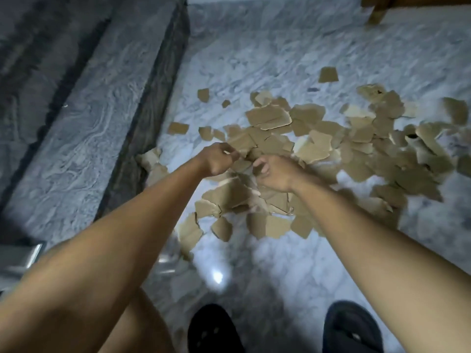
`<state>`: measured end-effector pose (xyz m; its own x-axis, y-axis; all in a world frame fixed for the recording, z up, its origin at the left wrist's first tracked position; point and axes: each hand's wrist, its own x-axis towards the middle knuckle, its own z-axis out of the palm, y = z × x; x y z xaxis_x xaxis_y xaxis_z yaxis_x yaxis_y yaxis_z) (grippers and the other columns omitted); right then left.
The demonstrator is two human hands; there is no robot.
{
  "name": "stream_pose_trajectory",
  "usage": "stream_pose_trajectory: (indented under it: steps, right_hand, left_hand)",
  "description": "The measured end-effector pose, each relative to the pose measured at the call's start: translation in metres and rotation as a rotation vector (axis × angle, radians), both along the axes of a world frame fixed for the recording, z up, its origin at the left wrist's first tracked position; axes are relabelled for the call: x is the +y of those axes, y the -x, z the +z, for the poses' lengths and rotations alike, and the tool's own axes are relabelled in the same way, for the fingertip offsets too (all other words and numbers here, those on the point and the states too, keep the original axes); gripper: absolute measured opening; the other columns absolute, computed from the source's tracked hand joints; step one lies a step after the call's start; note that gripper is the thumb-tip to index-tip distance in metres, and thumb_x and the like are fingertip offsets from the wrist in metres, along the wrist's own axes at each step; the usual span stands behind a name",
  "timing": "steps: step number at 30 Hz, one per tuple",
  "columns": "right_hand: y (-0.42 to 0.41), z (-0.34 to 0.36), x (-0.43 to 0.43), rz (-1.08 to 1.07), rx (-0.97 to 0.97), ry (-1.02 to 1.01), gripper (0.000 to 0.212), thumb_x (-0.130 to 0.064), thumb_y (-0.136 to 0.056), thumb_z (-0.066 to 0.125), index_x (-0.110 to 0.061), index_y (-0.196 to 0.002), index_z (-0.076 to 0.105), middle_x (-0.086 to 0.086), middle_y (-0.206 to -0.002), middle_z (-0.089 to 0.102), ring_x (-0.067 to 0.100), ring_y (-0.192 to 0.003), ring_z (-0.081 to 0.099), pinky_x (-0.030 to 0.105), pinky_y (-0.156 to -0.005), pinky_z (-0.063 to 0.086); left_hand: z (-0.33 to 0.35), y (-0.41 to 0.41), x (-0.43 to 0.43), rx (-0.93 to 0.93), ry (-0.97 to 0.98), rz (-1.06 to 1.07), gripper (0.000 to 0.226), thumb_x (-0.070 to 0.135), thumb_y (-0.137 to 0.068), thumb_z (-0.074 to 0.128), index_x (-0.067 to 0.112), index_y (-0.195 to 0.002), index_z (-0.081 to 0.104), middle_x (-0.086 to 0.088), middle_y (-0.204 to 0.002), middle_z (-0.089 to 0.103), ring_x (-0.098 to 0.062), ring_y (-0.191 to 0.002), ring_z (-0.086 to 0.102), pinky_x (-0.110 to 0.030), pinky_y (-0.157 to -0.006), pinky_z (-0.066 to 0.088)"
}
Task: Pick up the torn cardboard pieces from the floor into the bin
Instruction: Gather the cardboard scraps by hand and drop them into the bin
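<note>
A wide heap of torn brown cardboard pieces [318,149] covers the marbled floor in the middle and right of the head view. Both arms reach down into its near left part. My left hand [219,159] is curled, its fingers closed around a small cardboard piece [242,164] at the heap's edge. My right hand [275,171] sits right beside it, fingers bent and pinching the same cluster of pieces. Motion blur hides exactly which scraps each hand holds. No bin is clearly visible.
A dark raised stone step [147,118] runs diagonally at left, with scraps against its base. A shiny metal object [23,261] shows at the lower left edge. A wooden furniture leg [377,11] stands top right. Black slippers [214,329] are at the bottom.
</note>
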<state>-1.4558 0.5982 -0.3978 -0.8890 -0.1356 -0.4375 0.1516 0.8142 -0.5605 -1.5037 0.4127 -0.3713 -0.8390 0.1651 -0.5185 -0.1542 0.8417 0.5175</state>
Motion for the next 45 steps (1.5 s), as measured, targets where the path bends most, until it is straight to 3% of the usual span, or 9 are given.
stream_pose_trajectory:
  steps: [7,11,17,21,27,32,36,39,45]
  right_hand:
    - [0.000,-0.036,-0.021,0.195,-0.035,-0.054,0.043,-0.034,-0.077,0.070,-0.035,-0.120,0.061,-0.010,-0.100,0.065,0.020,-0.108,0.063,0.032,-0.095,0.050]
    - [0.001,-0.039,-0.032,0.382,-0.101,-0.082,0.040,-0.031,-0.088,0.068,-0.029,-0.127,0.059,-0.005,-0.118,0.063,0.018,-0.111,0.059,0.020,-0.071,0.040]
    - [-0.016,-0.045,-0.074,0.524,-0.116,-0.055,0.045,-0.032,-0.080,0.074,-0.028,-0.123,0.061,0.003,-0.121,0.064,0.022,-0.110,0.061,0.034,-0.093,0.051]
    - [-0.027,-0.046,-0.108,0.550,-0.123,-0.037,0.050,-0.030,-0.082,0.074,-0.025,-0.129,0.058,0.005,-0.127,0.062,0.025,-0.114,0.060,0.032,-0.093,0.051]
    - [-0.033,-0.070,-0.163,0.481,-0.163,-0.111,0.062,-0.040,-0.079,0.075,-0.020,-0.132,0.050,0.007,-0.126,0.061,0.029,-0.107,0.062,0.041,-0.089,0.055]
    - [-0.064,-0.123,-0.218,0.302,-0.111,-0.211,0.094,-0.062,-0.076,0.070,-0.015,-0.146,0.030,0.013,-0.145,0.041,0.037,-0.130,0.046,0.048,-0.101,0.046]
    - [-0.091,-0.148,-0.248,0.133,0.130,-0.362,0.087,-0.061,-0.073,0.075,-0.014,-0.135,0.036,0.017,-0.131,0.049,0.036,-0.116,0.054,0.043,-0.091,0.046]
    - [-0.095,-0.166,-0.253,0.035,0.162,-0.280,0.101,-0.053,-0.060,0.087,-0.015,-0.137,0.035,0.019,-0.122,0.057,0.038,-0.111,0.059,0.048,-0.097,0.047]
    - [-0.085,-0.170,-0.239,0.263,0.219,-0.207,0.048,-0.021,-0.083,0.070,-0.003,-0.125,0.056,0.015,-0.098,0.061,0.037,-0.086,0.062,0.045,-0.074,0.053]
  left_hand:
    - [-0.027,-0.023,-0.022,-0.011,0.011,0.107,0.040,0.042,-0.096,0.052,0.021,-0.129,0.060,-0.003,-0.130,0.063,-0.019,-0.117,0.058,-0.021,-0.088,0.040]
    - [-0.025,-0.045,-0.056,0.012,0.063,0.253,0.038,0.040,-0.094,0.057,0.023,-0.128,0.061,-0.004,-0.126,0.065,-0.021,-0.114,0.059,-0.023,-0.088,0.043]
    - [-0.044,-0.117,-0.108,-0.014,0.119,0.509,0.028,0.035,-0.089,0.065,0.024,-0.115,0.068,-0.001,-0.104,0.072,-0.019,-0.102,0.066,-0.022,-0.087,0.047]
    - [-0.061,-0.148,-0.143,-0.060,0.186,0.529,0.032,0.034,-0.086,0.069,0.023,-0.116,0.067,-0.007,-0.113,0.070,-0.023,-0.106,0.065,-0.026,-0.093,0.048]
    - [-0.103,-0.156,-0.195,-0.046,0.319,0.675,0.067,0.037,-0.081,0.071,0.019,-0.139,0.044,-0.018,-0.137,0.047,-0.037,-0.126,0.048,-0.037,-0.106,0.041]
    - [-0.149,-0.166,-0.225,-0.149,0.373,0.659,0.081,0.045,-0.086,0.065,0.017,-0.149,0.024,-0.019,-0.155,0.018,-0.044,-0.137,0.028,-0.050,-0.113,0.032]
    - [-0.177,-0.175,-0.236,0.019,0.429,0.654,0.068,0.039,-0.088,0.063,0.013,-0.142,0.031,-0.018,-0.151,0.028,-0.045,-0.129,0.033,-0.049,-0.105,0.036]
    - [-0.179,-0.173,-0.241,0.075,0.328,0.700,0.070,0.030,-0.082,0.072,0.015,-0.138,0.033,-0.019,-0.144,0.038,-0.046,-0.124,0.040,-0.047,-0.104,0.037]
    - [-0.177,-0.166,-0.249,0.061,0.174,0.691,0.071,0.023,-0.084,0.068,0.015,-0.142,0.029,-0.021,-0.131,0.055,-0.042,-0.120,0.053,-0.040,-0.097,0.044]
